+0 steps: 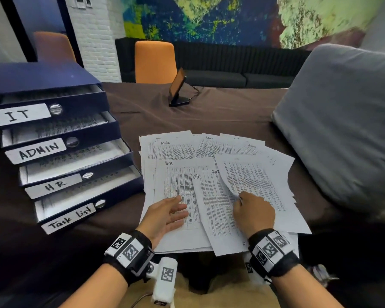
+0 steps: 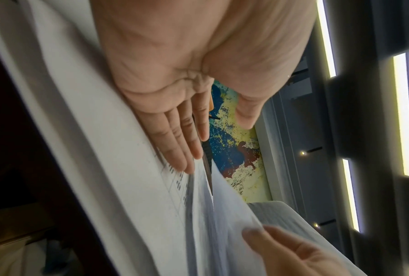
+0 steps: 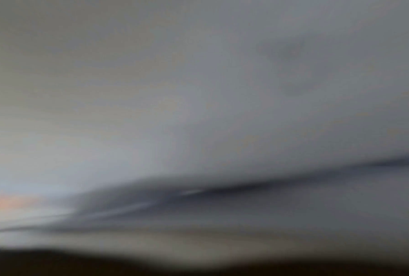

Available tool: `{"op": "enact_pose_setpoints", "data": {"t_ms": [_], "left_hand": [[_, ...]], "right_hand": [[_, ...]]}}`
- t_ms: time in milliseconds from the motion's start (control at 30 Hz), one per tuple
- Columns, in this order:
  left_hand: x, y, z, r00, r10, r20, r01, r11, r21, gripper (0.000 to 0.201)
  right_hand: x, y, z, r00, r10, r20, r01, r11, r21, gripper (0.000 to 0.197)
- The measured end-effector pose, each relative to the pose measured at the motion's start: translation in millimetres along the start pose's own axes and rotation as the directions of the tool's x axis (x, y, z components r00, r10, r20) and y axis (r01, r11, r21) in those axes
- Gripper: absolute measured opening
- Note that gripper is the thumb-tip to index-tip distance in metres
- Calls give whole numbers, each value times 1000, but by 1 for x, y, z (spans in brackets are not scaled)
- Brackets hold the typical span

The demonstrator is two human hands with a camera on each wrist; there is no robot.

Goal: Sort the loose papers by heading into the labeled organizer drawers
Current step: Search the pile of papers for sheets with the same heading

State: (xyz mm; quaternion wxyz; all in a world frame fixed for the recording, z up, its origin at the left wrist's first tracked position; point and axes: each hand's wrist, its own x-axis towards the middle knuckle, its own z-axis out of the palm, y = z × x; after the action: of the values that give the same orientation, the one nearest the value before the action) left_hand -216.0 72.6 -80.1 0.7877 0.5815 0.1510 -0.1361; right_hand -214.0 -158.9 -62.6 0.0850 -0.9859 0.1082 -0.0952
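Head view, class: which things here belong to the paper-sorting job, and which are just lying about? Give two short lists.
Part of the job:
loose papers
organizer drawers labeled IT, ADMIN, HR, Task List
left hand, resting flat on an H.R sheet
right hand, pinching a sheet's edge

Just lying about:
gray cushion
small stand-up screen
orange chair

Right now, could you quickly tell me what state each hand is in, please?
Left hand: open, fingers straight, resting flat on an HR sheet.
Right hand: closed, pinching the lifted edge of a loose sheet.
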Motion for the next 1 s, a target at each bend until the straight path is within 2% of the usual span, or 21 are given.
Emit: {"op": "enact_pose_setpoints", "data": {"t_ms": [67, 133, 233, 300, 400, 467, 567, 667, 733, 800, 900, 967, 1000], "left_hand": [[0, 3, 3, 1000, 8, 9, -8, 1000, 25, 44], [-1, 6, 3, 1000, -7, 26, 6, 1000, 16, 49], [1, 5, 0, 999, -13, 40, 13, 1000, -21, 36], [6, 3, -6, 999, -2, -49, 0, 999, -36, 30], [14, 5, -22, 983, 5, -185, -3, 1000, 11, 32], [17, 10, -32, 968, 25, -248, -5, 997, 79, 33], [21, 16, -43, 949, 53, -311, -3, 987, 159, 28], [21, 16, -45, 943, 45, -329, 12, 985, 169, 23], [20, 17, -44, 942, 48, -331, 17, 982, 190, 25], [19, 20, -45, 944, 45, -326, 28, 976, 218, 26], [14, 25, -47, 951, 21, -308, 60, 967, 248, 26], [13, 28, -50, 951, 11, -309, 75, 961, 266, 26], [12, 29, -51, 951, 4, -310, 84, 959, 271, 28]], "right_hand": [[-12, -20, -12, 997, -75, 4, 75, 997, 1, 28], [-30, -42, -18, 981, -191, 31, 188, 979, 73, 30], [-61, -72, -13, 920, -376, 112, 335, 901, 275, 37], [-69, -83, -9, 886, -413, 212, 309, 865, 394, 51], [-57, -74, -9, 915, -343, 211, 206, 850, 485, 57], [-42, -57, -10, 931, -286, 227, 160, 879, 450, 58], [-25, -32, -9, 879, -226, 421, 95, 946, 309, 83], [-15, -14, -2, 835, -158, 528, 134, 987, 83, 118], [-14, -8, 2, 807, -98, 582, 125, 992, -6, 132], [-15, -7, 3, 804, -78, 589, 121, 992, -34, 123], [-12, -11, -5, 823, -106, 558, 127, 992, 0, 73], [-4, -8, -13, 869, -106, 484, 95, 994, 47, 38], [1, -3, -18, 899, -79, 430, 54, 996, 71, 27]]}}
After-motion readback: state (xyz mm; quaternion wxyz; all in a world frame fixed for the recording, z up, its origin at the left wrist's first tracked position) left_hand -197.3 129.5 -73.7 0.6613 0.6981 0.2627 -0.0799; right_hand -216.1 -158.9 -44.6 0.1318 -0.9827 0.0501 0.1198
